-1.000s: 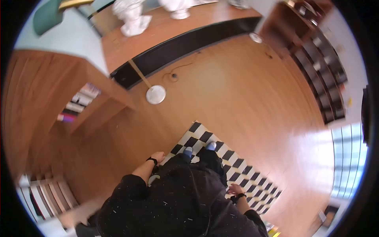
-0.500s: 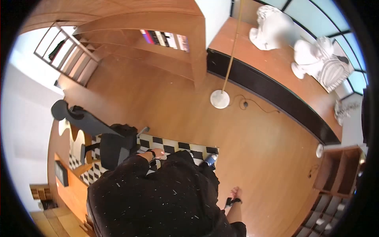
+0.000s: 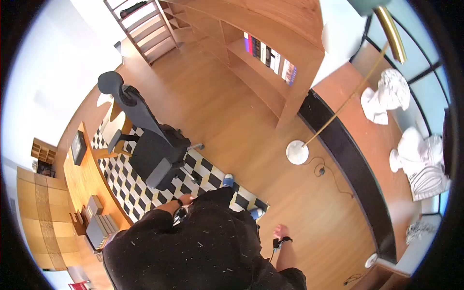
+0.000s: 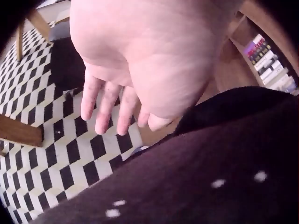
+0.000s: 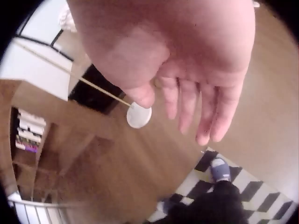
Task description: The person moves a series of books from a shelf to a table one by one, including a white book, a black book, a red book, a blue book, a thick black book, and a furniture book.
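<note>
Hanging loose at the body, the left hand [image 3: 185, 198] holds nothing, its grip slack, with fingers slightly bent. The right hand [image 3: 281, 230] is out to the side over the floor, its grip just as slack and empty, at around four o'clock from the left. Both shoes [image 3: 227, 180] are on or at the edge of the checkered rug [image 3: 121, 179].

From where I'm standing, the whole view has swung leftward: the black office chair [image 3: 147, 150], the big thing nearest the left hand, now lies at eleven o'clock from it, where it was nearer nine half a second ago. So it has drawn round ahead, untouched. The desk [image 3: 94, 179] sits between nine and ten, and the lamp base [image 3: 297, 152] is just past twelve from the right hand, well apart.
</note>
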Tool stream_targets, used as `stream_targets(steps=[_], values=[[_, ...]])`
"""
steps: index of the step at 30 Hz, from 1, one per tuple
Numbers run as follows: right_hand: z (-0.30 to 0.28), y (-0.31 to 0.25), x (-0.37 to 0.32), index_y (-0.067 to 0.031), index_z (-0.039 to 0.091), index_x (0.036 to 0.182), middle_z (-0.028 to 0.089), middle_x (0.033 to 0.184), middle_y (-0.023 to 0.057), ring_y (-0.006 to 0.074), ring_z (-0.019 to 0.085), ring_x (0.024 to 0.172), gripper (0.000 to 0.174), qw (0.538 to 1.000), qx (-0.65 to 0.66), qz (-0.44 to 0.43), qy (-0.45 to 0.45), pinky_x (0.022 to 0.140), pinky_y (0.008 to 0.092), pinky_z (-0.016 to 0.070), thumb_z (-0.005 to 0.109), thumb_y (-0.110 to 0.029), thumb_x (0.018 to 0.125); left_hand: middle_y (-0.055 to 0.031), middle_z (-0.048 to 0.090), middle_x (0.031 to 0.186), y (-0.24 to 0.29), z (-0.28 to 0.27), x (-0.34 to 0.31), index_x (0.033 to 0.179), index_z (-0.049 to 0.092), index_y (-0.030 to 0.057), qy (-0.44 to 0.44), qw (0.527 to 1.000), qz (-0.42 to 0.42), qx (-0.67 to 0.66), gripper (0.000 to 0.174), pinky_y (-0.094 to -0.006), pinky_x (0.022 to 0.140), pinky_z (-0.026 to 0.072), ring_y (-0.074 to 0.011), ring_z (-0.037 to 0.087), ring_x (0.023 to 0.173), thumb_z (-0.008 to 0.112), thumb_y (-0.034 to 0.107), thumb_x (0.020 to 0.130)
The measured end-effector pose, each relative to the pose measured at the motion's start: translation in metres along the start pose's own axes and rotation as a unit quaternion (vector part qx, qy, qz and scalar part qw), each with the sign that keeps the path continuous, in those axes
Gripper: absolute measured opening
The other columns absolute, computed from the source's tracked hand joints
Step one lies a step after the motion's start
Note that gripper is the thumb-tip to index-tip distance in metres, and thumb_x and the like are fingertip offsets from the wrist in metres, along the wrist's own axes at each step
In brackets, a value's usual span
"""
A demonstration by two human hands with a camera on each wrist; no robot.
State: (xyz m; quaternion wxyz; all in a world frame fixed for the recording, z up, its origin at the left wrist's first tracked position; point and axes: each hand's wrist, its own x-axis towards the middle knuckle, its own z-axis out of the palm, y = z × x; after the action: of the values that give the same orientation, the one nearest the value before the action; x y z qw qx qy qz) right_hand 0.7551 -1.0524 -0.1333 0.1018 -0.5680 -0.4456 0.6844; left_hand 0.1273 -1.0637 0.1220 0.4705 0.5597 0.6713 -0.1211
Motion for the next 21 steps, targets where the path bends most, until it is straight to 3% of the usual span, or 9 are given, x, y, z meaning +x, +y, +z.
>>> stream_targets(steps=[2, 5, 8, 9, 10, 11, 12, 14, 21], values=[[0.017, -0.079, -0.016, -0.0161, 0.049, 0.099, 0.055, 0.086, 0.0108, 0.0245, 0.054, 0.079, 0.024, 0.928, 0.267, 0.257, 0.039, 0.069, 0.0395, 0.0465, 0.047, -0.033, 0.081, -0.0097, 0.063, 0.075, -0.035, 0.015, 0.0, 0.082, 0.062, 0.0097, -0.073, 0.994, -0.056, -0.055, 0.022, -0.0406, 0.06, 0.0498, -0.0251, 0.062, 0.068, 0.049, 0.027, 0.083], [0.044, -0.194, -0.037, -0.0059, 0.046, 0.111, 0.057, 0.101, 0.0131, 0.0288, 0.059, 0.076, 0.036, 0.939, 0.197, 0.229, 0.161, 0.066, 0.0419, 0.0516, 0.051, -0.028, 0.083, -0.0037, 0.063, 0.075, -0.054, -0.007, 0.002, 0.089, 0.061, 0.012, -0.127, 0.936, -0.192, -0.268, 0.018, -0.0394, 0.058, 0.0522, -0.0191, 0.063, 0.065, 0.052, 0.026, 0.083], [0.049, -0.247, -0.028, -0.0067, 0.046, 0.114, 0.057, 0.099, 0.0139, 0.0283, 0.059, 0.074, 0.039, 0.931, 0.223, 0.205, 0.205, 0.066, 0.0417, 0.0518, 0.05, -0.028, 0.082, -0.0087, 0.065, 0.077, -0.166, 0.022, 0.1, 0.086, 0.061, 0.0076, -0.068, 0.993, 0.02, -0.092, 0.025, -0.0372, 0.059, 0.0514, -0.0216, 0.062, 0.059, 0.047, 0.028, 0.084], [0.051, -0.261, -0.02, -0.0072, 0.045, 0.116, 0.057, 0.102, 0.0144, 0.0289, 0.059, 0.076, 0.039, 0.922, 0.232, 0.217, 0.222, 0.067, 0.0424, 0.0517, 0.05, -0.028, 0.083, -0.0106, 0.065, 0.069, -0.114, -0.033, 0.082, 0.077, 0.062, 0.0062, -0.06, 0.972, -0.156, -0.164, 0.031, -0.0375, 0.058, 0.0498, -0.0231, 0.062, 0.057, 0.045, 0.031, 0.083], [0.053, -0.273, -0.013, -0.0069, 0.045, 0.116, 0.056, 0.105, 0.015, 0.0298, 0.059, 0.077, 0.039, 0.923, 0.236, 0.209, 0.218, 0.068, 0.0429, 0.0516, 0.05, -0.028, 0.084, -0.0101, 0.062, 0.059, -0.165, -0.015, 0.143, 0.069, 0.063, 0.0054, -0.026, 0.965, -0.111, -0.237, 0.038, -0.0391, 0.057, 0.0481, -0.0242, 0.061, 0.055, 0.042, 0.035, 0.082], [0.054, -0.283, -0.008, -0.0065, 0.045, 0.116, 0.055, 0.108, 0.0155, 0.0306, 0.059, 0.079, 0.039, 0.925, 0.238, 0.203, 0.214, 0.069, 0.0434, 0.0515, 0.049, -0.029, 0.085, -0.0142, 0.063, 0.065, -0.128, -0.058, 0.136, 0.069, 0.063, 0.0041, -0.027, 0.984, -0.11, -0.137, 0.039, -0.0405, 0.058, 0.0472, -0.0281, 0.061, 0.059, 0.043, 0.035, 0.081], [0.055, -0.296, -0.001, -0.0065, 0.045, 0.116, 0.055, 0.108, 0.0155, 0.0306, 0.059, 0.079, 0.039, 0.928, 0.224, 0.207, 0.216, 0.069, 0.0434, 0.0515, 0.049, -0.029, 0.085, -0.0104, 0.058, 0.062, -0.126, -0.071, 0.156, 0.075, 0.056, 0.0048, 0.138, 0.98, 0.132, 0.049, 0.034, -0.0456, 0.057, 0.0426, -0.0291, 0.059, 0.065, 0.044, 0.035, 0.086], [0.061, -0.318, 0.014, -0.0058, 0.045, 0.116, 0.055, 0.11, 0.0163, 0.0319, 0.06, 0.081, 0.039, 0.932, 0.196, 0.217, 0.215, 0.071, 0.043, 0.0515, 0.049, -0.029, 0.086, -0.0194, 0.062, 0.086, -0.054, -0.146, 0.135, 0.081, 0.063, 0.0037, 0.112, 0.992, -0.001, -0.062, 0.036, -0.0457, 0.071, 0.0456, -0.0342, 0.06, 0.084, 0.045, 0.034, 0.081], [0.066, -0.397, 0.064, -0.0051, 0.045, 0.116, 0.057, 0.106, 0.0161, 0.0315, 0.061, 0.081, 0.04, 0.963, 0.146, 0.153, 0.167, 0.071, 0.0393, 0.0522, 0.05, -0.03, 0.086, -0.0125, 0.062, 0.094, 0.02, -0.213, 0.18, 0.096, 0.059, 0.0086, 0.102, 0.976, 0.147, -0.122, 0.028, -0.0423, 0.075, 0.0457, -0.0313, 0.058, 0.089, 0.051, 0.032, 0.083]])
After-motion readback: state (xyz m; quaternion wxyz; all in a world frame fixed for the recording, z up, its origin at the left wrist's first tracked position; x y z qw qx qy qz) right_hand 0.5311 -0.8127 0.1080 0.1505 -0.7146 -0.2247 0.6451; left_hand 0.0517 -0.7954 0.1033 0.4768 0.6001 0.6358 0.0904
